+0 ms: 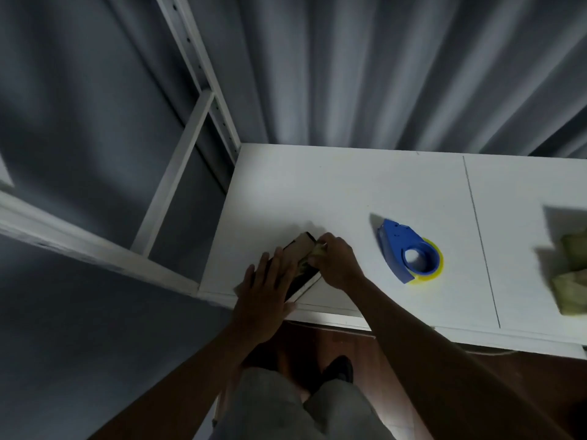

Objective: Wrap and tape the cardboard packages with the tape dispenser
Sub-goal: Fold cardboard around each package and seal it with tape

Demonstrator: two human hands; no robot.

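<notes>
Left hand [265, 289] lies flat, fingers spread, pinning the flat brown cardboard package [300, 249] to the white desk [349, 192] — keep that pressure; right hand [338, 265] pinches the greenish wrap [317, 250] — pull it taut.

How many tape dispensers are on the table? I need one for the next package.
1. The blue tape dispenser, with a yellow roll, lies on the white table, to the right of both hands, touched by neither. Others could lie outside the frame.

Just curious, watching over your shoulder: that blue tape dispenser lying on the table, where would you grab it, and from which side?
Probably the rounded rear of the tape dispenser, around the ring holding the yellow roll, coming from above on the near right. It lies flat with its pointed nose aimed away, and the right hand is nearest.
</notes>
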